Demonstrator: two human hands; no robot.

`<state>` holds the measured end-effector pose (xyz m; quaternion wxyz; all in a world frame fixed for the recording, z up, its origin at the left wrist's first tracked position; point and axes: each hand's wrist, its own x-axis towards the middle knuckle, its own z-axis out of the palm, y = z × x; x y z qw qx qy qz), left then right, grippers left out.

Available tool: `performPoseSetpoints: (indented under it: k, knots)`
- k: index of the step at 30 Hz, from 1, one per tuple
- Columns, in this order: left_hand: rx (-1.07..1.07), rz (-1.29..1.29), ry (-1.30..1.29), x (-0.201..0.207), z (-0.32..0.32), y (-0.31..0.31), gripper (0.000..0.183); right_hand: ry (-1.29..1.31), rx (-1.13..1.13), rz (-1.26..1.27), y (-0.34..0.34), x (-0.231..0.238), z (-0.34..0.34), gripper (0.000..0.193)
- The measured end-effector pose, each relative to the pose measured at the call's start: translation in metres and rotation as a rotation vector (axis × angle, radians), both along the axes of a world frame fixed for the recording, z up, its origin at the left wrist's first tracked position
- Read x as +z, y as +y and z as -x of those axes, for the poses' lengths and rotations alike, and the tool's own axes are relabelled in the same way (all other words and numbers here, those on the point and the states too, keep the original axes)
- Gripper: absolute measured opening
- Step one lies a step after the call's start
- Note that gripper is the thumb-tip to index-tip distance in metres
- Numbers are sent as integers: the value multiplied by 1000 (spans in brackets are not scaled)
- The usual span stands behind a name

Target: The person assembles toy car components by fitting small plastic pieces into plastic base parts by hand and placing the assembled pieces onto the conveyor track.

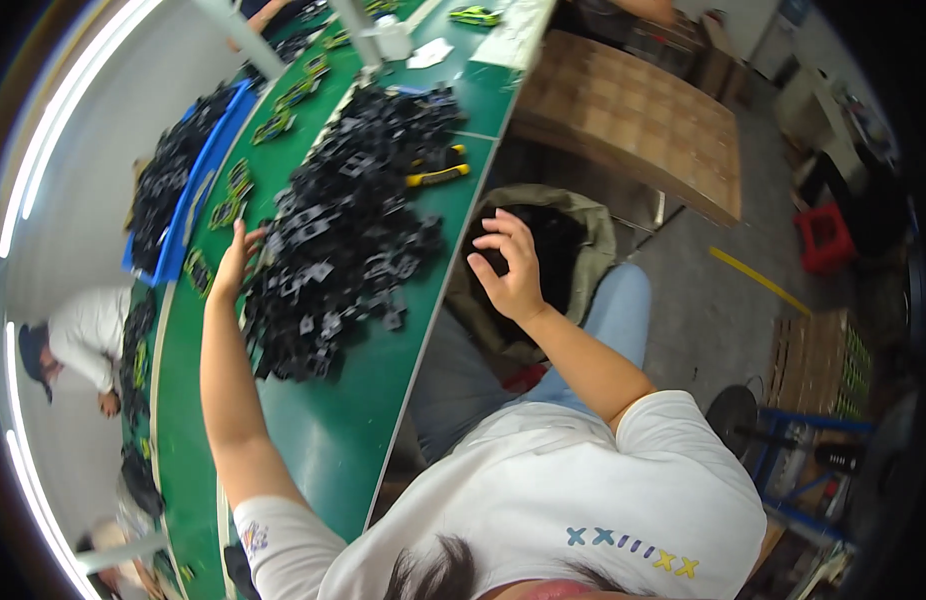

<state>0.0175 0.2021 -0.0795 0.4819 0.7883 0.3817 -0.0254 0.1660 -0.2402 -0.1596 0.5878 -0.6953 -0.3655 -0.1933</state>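
A heap of black parts (328, 225) lies on the green bench (348, 430), near its right edge. The left hand (237, 265), fingers apart, is at the heap's left side; whether it touches, I cannot tell. Pliers (438, 177) lie at the heap's right side. Beyond the right edge, the right hand (513, 272) hangs over a sack (588, 215), fingers apart.

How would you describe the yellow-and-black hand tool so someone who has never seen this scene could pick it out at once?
On the long green worktable, find the big heap of small black parts. At the heap's right edge, in the picture's upper half, lies the hand tool. Its bright yellow sets it apart from the dark parts beside it.
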Motion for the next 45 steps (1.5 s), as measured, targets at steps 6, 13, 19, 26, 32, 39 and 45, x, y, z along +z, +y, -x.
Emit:
performPoseSetpoints:
  k: [6,13,19,26,32,39,45]
  knots:
    - [52,-46,17,4,-11,-18,87,107,-181,114,-81,-37,-19,16]
    - [75,39,-124,15,1,-11,83,278,-267,106,-109,-63,-23,12]
    - [254,-176,-263,27,27,-25,75,318,-285,93,-129,-87,-18,13]
    - [227,-628,-668,90,112,-162,37,411,-195,219,-131,-154,-25,18]
    - [387,-1048,-712,128,185,-299,11,334,-161,377,-130,-205,-66,25]
    - [1425,-1688,-446,134,420,-440,12,142,-130,585,-130,-228,-65,31]
    - [2385,-1192,492,-58,661,-571,42,-13,-208,658,-138,-222,-80,28]
